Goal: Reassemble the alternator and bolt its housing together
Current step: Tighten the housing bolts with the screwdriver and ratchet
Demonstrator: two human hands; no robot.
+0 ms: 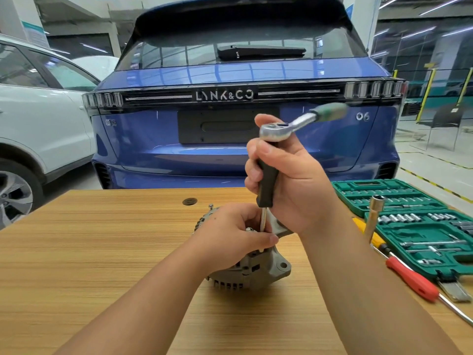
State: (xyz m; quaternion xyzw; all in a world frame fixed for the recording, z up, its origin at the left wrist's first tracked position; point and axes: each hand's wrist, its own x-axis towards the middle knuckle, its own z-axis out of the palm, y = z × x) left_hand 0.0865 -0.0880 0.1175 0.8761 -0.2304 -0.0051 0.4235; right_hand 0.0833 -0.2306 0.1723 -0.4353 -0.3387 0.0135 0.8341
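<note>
A grey alternator stands on the wooden table at centre. My left hand rests on top of it, fingers pinching the thin metal shaft of a driver near the housing. My right hand grips the driver's black handle upright above the alternator. A chrome ratchet with a green grip sits on the handle's top and points up to the right, blurred. A bolt sticks up at the alternator's far left edge.
An open green socket case lies at the right, with a tall socket upright beside it. A red-handled screwdriver and a yellow-handled one lie near the case. A blue car stands behind the table, a white car left.
</note>
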